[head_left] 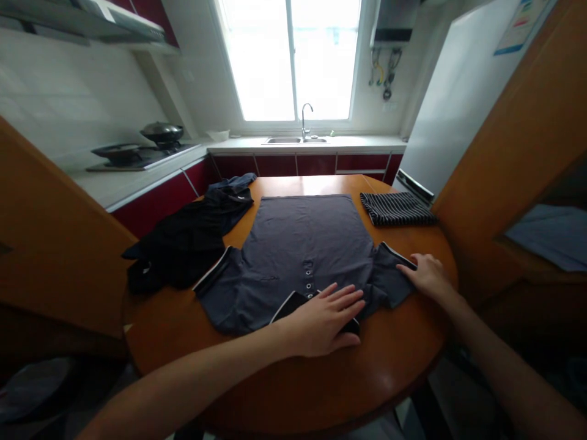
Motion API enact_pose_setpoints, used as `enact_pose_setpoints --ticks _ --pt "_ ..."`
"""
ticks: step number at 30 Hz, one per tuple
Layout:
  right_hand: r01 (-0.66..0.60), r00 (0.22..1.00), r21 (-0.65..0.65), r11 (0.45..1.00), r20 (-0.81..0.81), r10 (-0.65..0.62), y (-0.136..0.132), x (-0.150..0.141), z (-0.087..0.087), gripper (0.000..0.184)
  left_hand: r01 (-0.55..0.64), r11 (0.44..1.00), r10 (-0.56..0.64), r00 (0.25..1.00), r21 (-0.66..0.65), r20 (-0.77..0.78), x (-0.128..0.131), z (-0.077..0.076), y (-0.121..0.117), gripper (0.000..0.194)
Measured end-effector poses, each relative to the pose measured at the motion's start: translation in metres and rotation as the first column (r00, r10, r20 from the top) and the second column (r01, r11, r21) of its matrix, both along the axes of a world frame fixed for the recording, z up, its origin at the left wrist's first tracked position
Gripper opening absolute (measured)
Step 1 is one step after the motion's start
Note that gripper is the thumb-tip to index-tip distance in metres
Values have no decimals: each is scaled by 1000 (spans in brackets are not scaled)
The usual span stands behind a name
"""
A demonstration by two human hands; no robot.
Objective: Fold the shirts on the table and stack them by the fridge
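Note:
A dark grey polo shirt (298, 244) with white-trimmed sleeves and collar lies spread flat, front up, on a round wooden table (293, 379), its collar toward me. My left hand (323, 321) rests flat on the collar area, fingers stretched out together. My right hand (426, 275) lies on the shirt's right sleeve, its fingertips at the white-edged cuff; whether they pinch the cloth I cannot tell.
A heap of black and blue clothes (192, 238) lies on the table's left side. A folded striped garment (397, 208) sits at the far right. Beyond are a red-fronted kitchen counter with sink (296, 140), a stove with pans (137, 153), and a white fridge (454, 104).

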State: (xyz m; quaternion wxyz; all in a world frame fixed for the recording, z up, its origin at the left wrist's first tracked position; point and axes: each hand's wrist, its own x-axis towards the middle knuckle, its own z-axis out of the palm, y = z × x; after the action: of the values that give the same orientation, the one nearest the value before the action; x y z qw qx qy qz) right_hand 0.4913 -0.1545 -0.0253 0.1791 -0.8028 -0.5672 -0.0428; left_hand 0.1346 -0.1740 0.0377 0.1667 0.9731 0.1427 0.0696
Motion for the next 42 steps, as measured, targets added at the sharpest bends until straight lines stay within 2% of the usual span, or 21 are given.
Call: enact_pose_setpoints --ticks 3,5,7,9,12,15,19,23,26,29,33,36,39,42 --pt "-9 997 -122 993 -77 0 8 17 -1 35 -9 1000 9 1000 8 21 20 -18 9 72" --pt "-41 986 -163 986 -168 13 11 24 2 18 -3 1000 3 1000 2 5 23 -28 12 75" --pt "-60 961 -183 981 -277 7 15 31 7 11 15 1000 -15 1000 -11 -8 21 -34 12 75" --pt "-80 911 -168 982 -413 4 20 38 14 10 40 999 -40 999 -26 -7 19 -34 12 74" --pt "-112 785 -119 987 -619 14 27 49 20 7 112 992 -112 994 -56 1 18 -29 13 75" --pt "-82 689 -109 991 -725 -22 33 56 21 12 199 975 -200 980 -102 4 19 -24 16 78" --pt "-9 674 -107 994 -735 -73 34 58 16 19 268 952 -266 963 -147 31 15 -23 17 76" --pt "-14 622 -89 996 -781 -61 30 58 13 29 305 940 -301 952 -152 47 13 -19 14 75" --pt "-36 583 -73 997 -811 -39 28 59 14 33 250 957 -245 968 -148 52 26 -10 16 71" --pt "-35 571 -49 998 -820 -20 29 60 15 33 164 981 -157 985 -109 66 54 -7 24 69" --pt "-40 616 -2 999 -788 23 35 61 12 29 173 985 -172 985 -29 35 87 -25 30 74" --pt "-59 666 -13 998 -746 29 37 61 8 21 232 973 -232 973 12 13 91 -37 29 77" --pt "-46 691 -1 999 -722 31 36 60 6 22 290 957 -290 957 22 16 86 -37 27 77" --pt "-43 679 -8 999 -734 24 33 60 6 26 350 937 -350 937 -6 14 81 -32 25 76"
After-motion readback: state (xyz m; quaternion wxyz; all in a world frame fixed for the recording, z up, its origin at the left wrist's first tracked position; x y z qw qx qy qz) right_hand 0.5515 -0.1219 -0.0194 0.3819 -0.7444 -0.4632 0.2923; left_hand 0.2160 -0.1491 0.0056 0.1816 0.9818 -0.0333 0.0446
